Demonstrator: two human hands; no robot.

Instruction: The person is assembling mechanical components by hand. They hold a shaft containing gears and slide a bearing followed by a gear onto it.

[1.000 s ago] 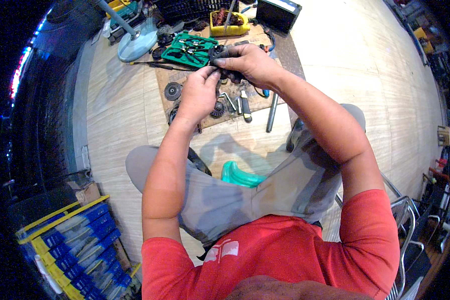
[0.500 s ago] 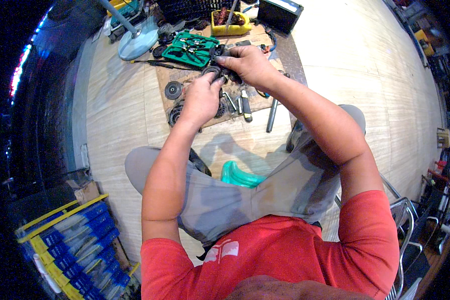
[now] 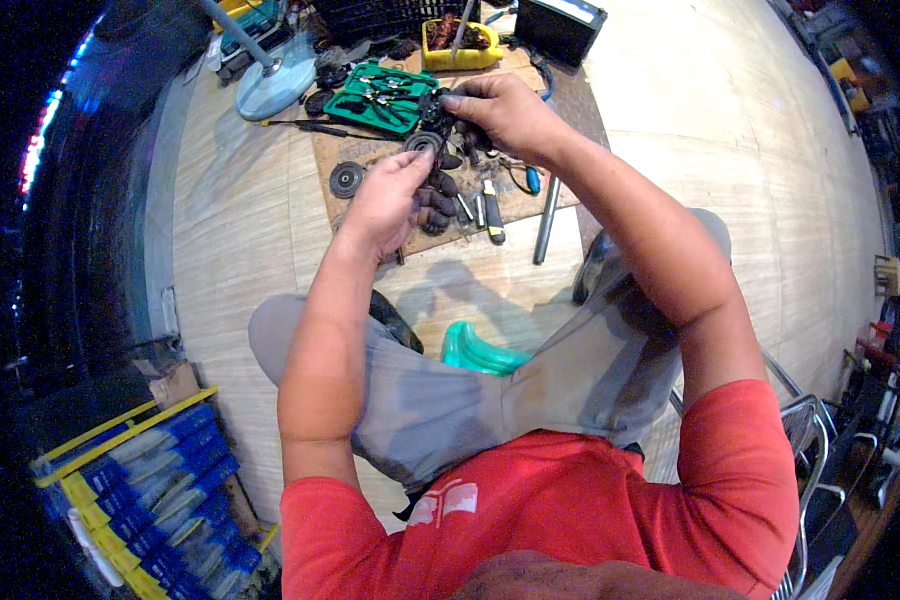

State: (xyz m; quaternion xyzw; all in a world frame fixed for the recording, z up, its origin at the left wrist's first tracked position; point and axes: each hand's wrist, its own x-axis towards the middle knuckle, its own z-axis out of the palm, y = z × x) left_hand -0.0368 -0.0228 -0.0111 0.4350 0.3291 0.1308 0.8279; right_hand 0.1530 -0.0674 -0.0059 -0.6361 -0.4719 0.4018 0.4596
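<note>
My left hand [image 3: 395, 195] is closed with thumb and fingers around a round black part with raised rings [image 3: 422, 144], like a pulley or wheel. Its fingertips look dark with grime. Just beyond it, my right hand [image 3: 500, 115] pinches a dark, irregular black piece [image 3: 433, 104] between thumb and fingers. Whether the two black pieces are joined is unclear. A similar black disc [image 3: 347, 180] with a centre hole lies to the left. Nearer me are a black-handled tool [image 3: 493, 212] with yellowish marking and a dark metal tube [image 3: 547, 220].
A brown board [image 3: 530, 207] carries the tools and parts. Beyond lie an open green case of pliers [image 3: 380, 98], a yellow container [image 3: 460, 58] and a black box [image 3: 558, 30]. A round pole base [image 3: 276, 90] stands left. Blue handle [image 3: 533, 181] lies right. Blue-yellow rack [image 3: 160, 480] stands lower left.
My left hand has turned and lowered slightly, with its fingers now showing beneath the round part. My right hand has shifted a little up and right, uncovering the blue handle.
</note>
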